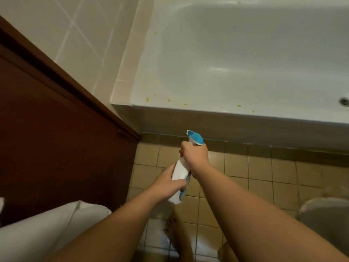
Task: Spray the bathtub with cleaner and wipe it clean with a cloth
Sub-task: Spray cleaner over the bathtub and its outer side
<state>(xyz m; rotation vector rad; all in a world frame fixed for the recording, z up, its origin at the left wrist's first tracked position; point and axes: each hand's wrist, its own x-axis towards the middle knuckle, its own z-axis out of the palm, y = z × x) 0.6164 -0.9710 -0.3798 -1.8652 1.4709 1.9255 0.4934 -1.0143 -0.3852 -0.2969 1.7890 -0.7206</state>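
Head view is showing a person standing on the tiled floor (245, 176) in front of the bathtub (245, 59), holding a white spray bottle (179, 176) over the floor, short of the tub's near rim. The right hand (195, 154) is wrapping its fingers round the bottle's neck just under the blue trigger head (196, 138), whose nozzle is pointing up toward the tub's near left corner. The left hand (170, 183) is curling round the lower body of the bottle, steadying it. By the look of it, the spraying step is only being readied: yellowish specks (169, 100) are lying along the near rim, and the basin is looking dry. The next move is likely calling for raising the nozzle over the rim and squeezing the trigger across the inner walls. A blue label is peeking out beneath the left fingers, but its writing is too blurred and hidden to read. No cloth can be told for certain; something white (37, 233) is lying at the lower left.
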